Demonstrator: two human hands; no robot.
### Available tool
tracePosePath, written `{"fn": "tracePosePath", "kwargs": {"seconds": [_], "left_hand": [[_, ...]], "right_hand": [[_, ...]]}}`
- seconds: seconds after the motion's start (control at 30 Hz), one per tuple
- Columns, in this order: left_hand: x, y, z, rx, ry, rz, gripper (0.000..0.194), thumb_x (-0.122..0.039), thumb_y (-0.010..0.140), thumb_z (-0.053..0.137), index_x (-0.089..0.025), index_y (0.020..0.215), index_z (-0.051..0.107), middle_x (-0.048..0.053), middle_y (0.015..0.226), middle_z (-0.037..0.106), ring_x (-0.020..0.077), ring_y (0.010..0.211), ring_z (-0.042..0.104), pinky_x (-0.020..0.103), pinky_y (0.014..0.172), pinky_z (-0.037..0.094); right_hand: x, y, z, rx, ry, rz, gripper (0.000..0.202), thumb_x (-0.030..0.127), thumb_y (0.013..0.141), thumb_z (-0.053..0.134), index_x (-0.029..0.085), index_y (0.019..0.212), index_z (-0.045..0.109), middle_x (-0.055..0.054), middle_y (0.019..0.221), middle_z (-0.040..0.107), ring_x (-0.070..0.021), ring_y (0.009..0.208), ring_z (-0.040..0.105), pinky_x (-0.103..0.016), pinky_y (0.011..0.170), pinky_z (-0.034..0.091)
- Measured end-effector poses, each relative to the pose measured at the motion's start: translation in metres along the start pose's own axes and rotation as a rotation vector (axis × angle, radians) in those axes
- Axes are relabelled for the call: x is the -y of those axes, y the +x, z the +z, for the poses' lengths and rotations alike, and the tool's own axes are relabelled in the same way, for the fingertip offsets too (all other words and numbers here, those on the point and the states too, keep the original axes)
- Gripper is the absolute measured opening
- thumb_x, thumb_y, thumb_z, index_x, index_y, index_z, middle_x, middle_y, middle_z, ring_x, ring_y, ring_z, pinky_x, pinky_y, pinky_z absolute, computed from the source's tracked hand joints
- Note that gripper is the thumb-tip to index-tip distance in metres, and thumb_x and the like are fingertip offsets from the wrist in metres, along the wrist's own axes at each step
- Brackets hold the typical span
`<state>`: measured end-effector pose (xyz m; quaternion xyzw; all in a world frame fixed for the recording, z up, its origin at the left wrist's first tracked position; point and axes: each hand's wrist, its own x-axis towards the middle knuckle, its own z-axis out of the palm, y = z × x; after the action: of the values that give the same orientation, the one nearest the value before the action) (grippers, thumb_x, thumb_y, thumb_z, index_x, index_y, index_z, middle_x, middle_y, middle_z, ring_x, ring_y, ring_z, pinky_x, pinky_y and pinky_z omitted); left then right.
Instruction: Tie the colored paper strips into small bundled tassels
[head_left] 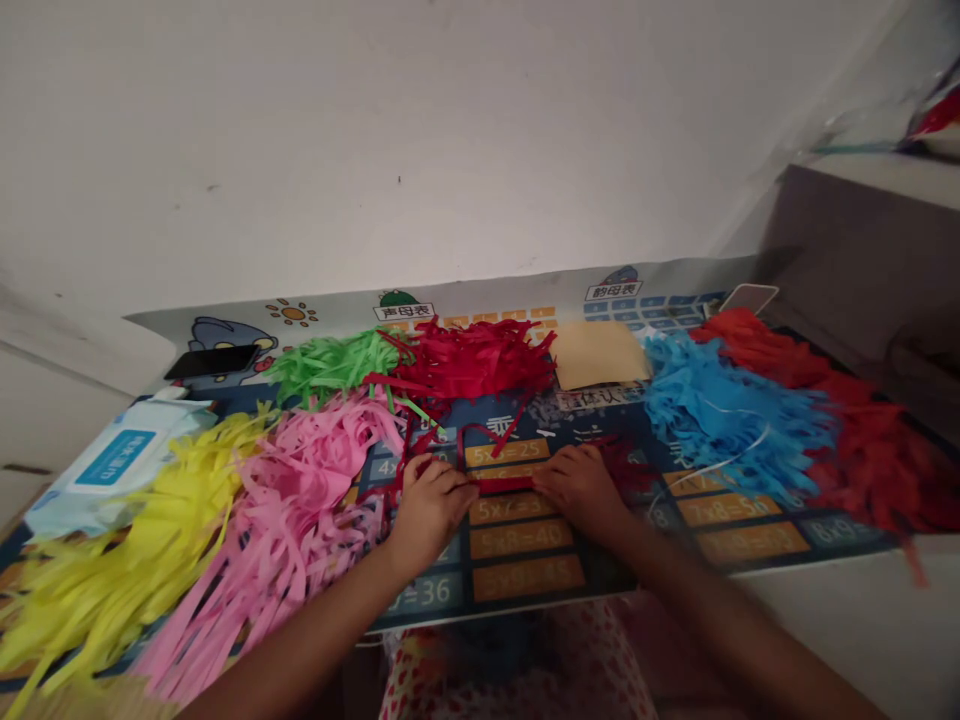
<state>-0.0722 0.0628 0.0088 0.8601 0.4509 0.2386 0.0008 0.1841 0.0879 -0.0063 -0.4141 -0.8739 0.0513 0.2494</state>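
Note:
Near the front middle of the desk, a narrow red paper strip (504, 486) stretches level between my two hands. My left hand (429, 512) has its fingers curled over the left end, with loose red strands beside it. At the other end my right hand (583, 490) grips the strip with bent fingers. Dark red fringe (628, 466) spreads out past the right hand, slightly blurred. Behind the hands lies a heap of red shredded strips (476, 360). Pink strips (300, 480) are heaped close to the left of my left hand.
Yellow strips (150, 550), green strips (337, 362), blue strips (739, 415) and darker red strips (847, 430) lie around. A wipes pack (116, 465), a black phone (212, 362) and a tan paper sheet (600, 355) sit on the printed desk mat (525, 580). A wall rises behind.

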Motion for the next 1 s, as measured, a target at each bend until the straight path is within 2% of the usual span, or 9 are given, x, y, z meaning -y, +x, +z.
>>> {"fn": "tracePosePath", "kwargs": {"seconds": [0.1, 0.23, 0.47, 0.7, 0.8, 0.9, 1.0], "left_hand": [[0.005, -0.001, -0.003, 0.056, -0.127, -0.108, 0.009, -0.025, 0.089, 0.061, -0.027, 0.089, 0.07, -0.001, 0.084, 0.071, 0.0172, 0.085, 0.059, 0.04, 0.087, 0.033], [0.004, 0.005, -0.002, 0.116, -0.136, -0.197, 0.016, -0.03, 0.092, 0.056, -0.024, 0.086, 0.07, 0.001, 0.085, 0.07, 0.0193, 0.085, 0.058, 0.039, 0.082, 0.033], [0.002, 0.013, 0.003, 0.181, -0.068, -0.251, 0.016, -0.027, 0.089, 0.057, -0.02, 0.076, 0.064, 0.003, 0.079, 0.067, 0.0207, 0.081, 0.057, 0.037, 0.074, 0.031], [0.001, 0.015, 0.006, 0.143, 0.01, -0.258, 0.015, -0.027, 0.086, 0.059, -0.019, 0.074, 0.062, 0.002, 0.074, 0.064, 0.0202, 0.076, 0.054, 0.037, 0.071, 0.032], [0.0, 0.012, 0.005, 0.086, 0.075, -0.139, 0.007, -0.022, 0.087, 0.061, -0.024, 0.088, 0.067, 0.002, 0.086, 0.067, 0.021, 0.085, 0.055, 0.039, 0.078, 0.033], [-0.002, 0.008, 0.003, 0.073, 0.144, 0.097, 0.022, -0.016, 0.085, 0.063, -0.032, 0.1, 0.067, -0.001, 0.095, 0.069, 0.022, 0.095, 0.054, 0.045, 0.092, 0.03], [-0.006, 0.01, 0.002, 0.103, 0.165, 0.166, 0.021, -0.019, 0.085, 0.064, -0.029, 0.103, 0.066, 0.0, 0.097, 0.071, 0.0224, 0.099, 0.053, 0.048, 0.097, 0.027]], "right_hand": [[-0.013, -0.003, -0.006, 0.047, 0.17, 0.11, 0.008, 0.026, 0.084, 0.071, 0.025, 0.076, 0.071, 0.0, 0.085, 0.07, -0.0182, 0.086, 0.054, -0.035, 0.077, 0.028], [-0.015, 0.0, -0.012, 0.12, 0.254, 0.238, 0.015, 0.03, 0.081, 0.073, 0.022, 0.069, 0.067, 0.0, 0.084, 0.067, -0.0186, 0.086, 0.055, -0.034, 0.077, 0.029], [-0.011, 0.006, -0.009, 0.126, 0.211, 0.315, 0.018, 0.027, 0.081, 0.071, 0.021, 0.066, 0.064, 0.0, 0.081, 0.065, -0.018, 0.082, 0.054, -0.034, 0.074, 0.028], [-0.008, 0.01, -0.006, 0.136, 0.132, 0.357, 0.021, 0.029, 0.082, 0.068, 0.02, 0.065, 0.061, -0.001, 0.077, 0.063, -0.0182, 0.078, 0.052, -0.033, 0.072, 0.028], [-0.006, 0.006, -0.007, 0.06, 0.07, 0.244, 0.009, 0.028, 0.084, 0.067, 0.022, 0.077, 0.066, -0.003, 0.09, 0.067, -0.0202, 0.088, 0.053, -0.035, 0.077, 0.029], [-0.004, 0.002, -0.011, -0.012, -0.045, -0.011, 0.003, 0.03, 0.086, 0.067, 0.028, 0.084, 0.069, 0.001, 0.1, 0.069, -0.0223, 0.102, 0.049, -0.04, 0.086, 0.025], [-0.004, 0.003, -0.013, 0.05, -0.185, -0.197, 0.006, 0.026, 0.091, 0.062, 0.025, 0.089, 0.067, 0.001, 0.093, 0.069, -0.0211, 0.102, 0.049, -0.04, 0.087, 0.025]]}}
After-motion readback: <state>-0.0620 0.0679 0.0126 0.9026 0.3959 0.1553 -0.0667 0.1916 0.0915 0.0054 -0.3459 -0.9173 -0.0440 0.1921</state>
